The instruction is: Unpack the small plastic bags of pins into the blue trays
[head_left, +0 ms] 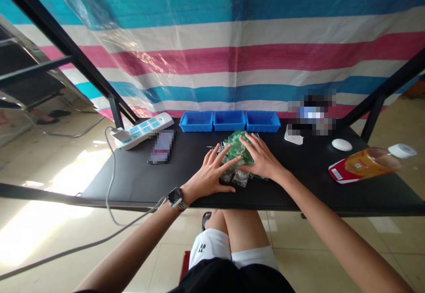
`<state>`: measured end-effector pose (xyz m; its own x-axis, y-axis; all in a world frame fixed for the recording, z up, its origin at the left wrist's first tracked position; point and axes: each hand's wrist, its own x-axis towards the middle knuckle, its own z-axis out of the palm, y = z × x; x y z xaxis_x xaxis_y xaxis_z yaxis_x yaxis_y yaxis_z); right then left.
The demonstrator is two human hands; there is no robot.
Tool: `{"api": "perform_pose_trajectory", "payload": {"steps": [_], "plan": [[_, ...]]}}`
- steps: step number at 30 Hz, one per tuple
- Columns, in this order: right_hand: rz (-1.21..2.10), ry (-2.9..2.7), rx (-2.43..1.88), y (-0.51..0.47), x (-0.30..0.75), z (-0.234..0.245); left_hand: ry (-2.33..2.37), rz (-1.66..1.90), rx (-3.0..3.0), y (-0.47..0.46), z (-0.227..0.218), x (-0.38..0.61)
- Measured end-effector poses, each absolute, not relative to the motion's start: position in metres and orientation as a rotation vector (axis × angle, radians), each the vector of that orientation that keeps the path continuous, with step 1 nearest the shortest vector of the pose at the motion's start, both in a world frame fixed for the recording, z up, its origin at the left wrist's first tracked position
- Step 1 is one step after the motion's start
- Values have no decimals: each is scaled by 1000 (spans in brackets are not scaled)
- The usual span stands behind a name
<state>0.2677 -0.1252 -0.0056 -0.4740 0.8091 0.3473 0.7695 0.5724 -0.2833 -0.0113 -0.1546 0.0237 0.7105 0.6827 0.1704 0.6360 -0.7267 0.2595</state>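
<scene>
A heap of small clear and green plastic bags (239,151) lies in the middle of the black table (139,173). My left hand (212,172) rests on the heap's left side, fingers spread and flat, a watch on its wrist. On the heap's right side lies my right hand (260,156), fingers stretched out over the bags. Neither hand grips anything that I can see.
Three blue bins (229,121) stand in a row at the table's back edge. A white power strip (142,130) and a dark phone (161,147) lie at the left. An orange bottle (367,163) lies on its side at the right, behind it a white oval object (341,144).
</scene>
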Motion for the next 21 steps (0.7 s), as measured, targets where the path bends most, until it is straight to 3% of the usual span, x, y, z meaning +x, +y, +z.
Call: {"api": "perform_pose_trajectory", "payload": {"steps": [8, 17, 21], "plan": [[319, -2342, -1148, -117, 270, -2, 1143, 370, 2690, -142, 22, 6], [212, -2360, -1171, -115, 267, 4, 1108, 465, 2771, -141, 20, 5], [341, -2419, -1056, -106, 265, 2, 1073, 445, 2782, -139, 22, 5]]}}
